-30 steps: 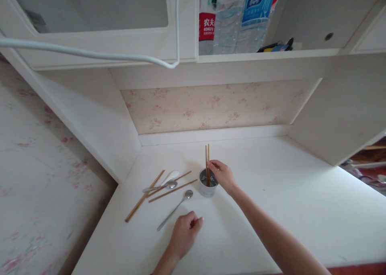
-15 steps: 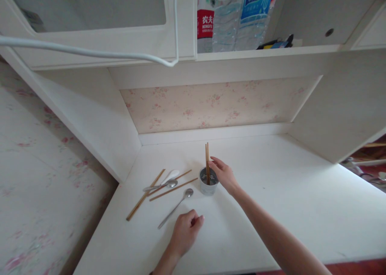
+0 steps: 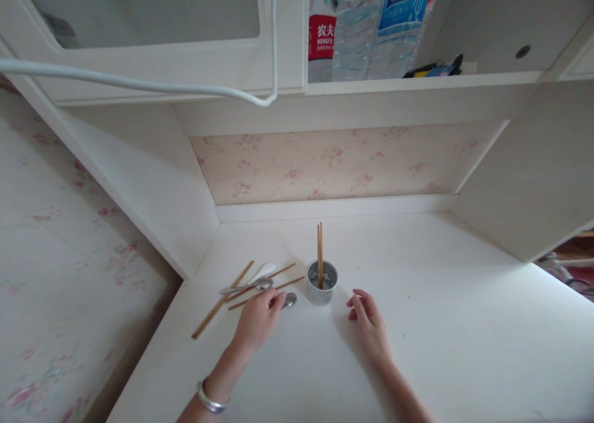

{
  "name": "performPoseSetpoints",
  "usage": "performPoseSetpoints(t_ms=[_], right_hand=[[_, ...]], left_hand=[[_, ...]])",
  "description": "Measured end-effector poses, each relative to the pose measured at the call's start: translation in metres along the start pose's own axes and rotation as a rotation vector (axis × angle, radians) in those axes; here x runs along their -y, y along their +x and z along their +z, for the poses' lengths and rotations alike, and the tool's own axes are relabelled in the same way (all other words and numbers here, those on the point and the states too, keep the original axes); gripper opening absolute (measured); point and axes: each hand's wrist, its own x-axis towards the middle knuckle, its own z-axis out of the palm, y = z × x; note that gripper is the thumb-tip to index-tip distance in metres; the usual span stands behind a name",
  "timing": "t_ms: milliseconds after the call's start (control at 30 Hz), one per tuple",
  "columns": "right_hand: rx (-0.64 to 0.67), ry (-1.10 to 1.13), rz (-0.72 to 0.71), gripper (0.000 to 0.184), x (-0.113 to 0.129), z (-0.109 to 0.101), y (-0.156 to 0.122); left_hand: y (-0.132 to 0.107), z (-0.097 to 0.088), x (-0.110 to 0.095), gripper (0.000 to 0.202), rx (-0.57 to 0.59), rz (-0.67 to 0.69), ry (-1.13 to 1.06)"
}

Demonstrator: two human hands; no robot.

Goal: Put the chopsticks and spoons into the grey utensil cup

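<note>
A grey metal holder (image 3: 320, 297) with holes in its base stands on the white surface, and a pair of wooden chopsticks (image 3: 320, 250) is upright in it. To its left, my left hand (image 3: 260, 315) has its fingers closed over the handle of a metal spoon (image 3: 290, 299) and beside a lying chopstick (image 3: 290, 282); what the fingertips grip is hidden. My right hand (image 3: 369, 324) hovers right of the holder, loosely bent, fingers apart and holding nothing. Another metal spoon (image 3: 263, 283), a white spoon (image 3: 264, 269) and more chopsticks (image 3: 223, 300) lie crossed behind my left hand.
Overhead is a white cabinet shelf (image 3: 417, 83) with water bottles (image 3: 357, 33). A white cable (image 3: 162, 88) hangs across the upper left. Side panels (image 3: 515, 200) bound the white desk (image 3: 445, 299); flowered wallpaper (image 3: 334, 163) covers the back.
My right hand has let go of the chopsticks in the holder and drawn back toward me. My left hand has moved forward and left, onto the spoon's handle.
</note>
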Motion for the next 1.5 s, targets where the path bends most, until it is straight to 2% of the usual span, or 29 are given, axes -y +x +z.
performPoseSetpoints(t_ms=[100,233,400,567,700,833,967,1067,1133,1233,1500], right_hand=[[0.03,-0.032,-0.006,0.04,0.002,0.002,0.0],[0.056,-0.066,-0.006,0.04,0.004,0.004,0.003],[0.047,-0.08,-0.025,0.041,0.004,0.002,0.003],[0.054,-0.073,-0.034,0.04,0.003,0.002,0.005],[0.059,-0.054,-0.034,0.039,0.001,0.002,0.006],[0.068,-0.066,-0.017,0.037,0.0,0.001,0.006],[0.071,-0.062,-0.027,0.038,0.0,0.0,0.006],[0.068,-0.059,-0.027,0.037,0.0,0.0,0.005],[0.066,-0.048,-0.028,0.037,0.0,0.0,0.005],[0.065,-0.034,-0.02,0.038,0.001,0.0,0.004],[0.071,-0.033,-0.025,0.041,-0.004,0.001,0.006]], left_hand=[[0.021,-0.006,0.009,0.027,0.009,0.045,0.249],[0.032,0.007,0.021,0.021,0.087,0.152,0.42],[0.038,0.02,0.029,0.024,0.102,0.199,0.464],[0.043,0.018,0.023,0.027,0.09,0.214,0.474],[0.053,0.004,0.008,0.028,-0.029,0.205,0.334],[0.07,-0.021,-0.014,0.034,-0.138,0.17,0.185],[0.08,-0.049,-0.047,0.036,-0.185,0.104,-0.202],[0.086,-0.061,-0.073,0.035,-0.232,0.12,-0.393],[0.092,-0.06,-0.086,0.033,-0.27,0.143,-0.473],[0.102,-0.049,-0.094,0.031,-0.272,0.163,-0.541],[0.119,-0.008,-0.086,0.034,-0.269,0.116,-0.638]])
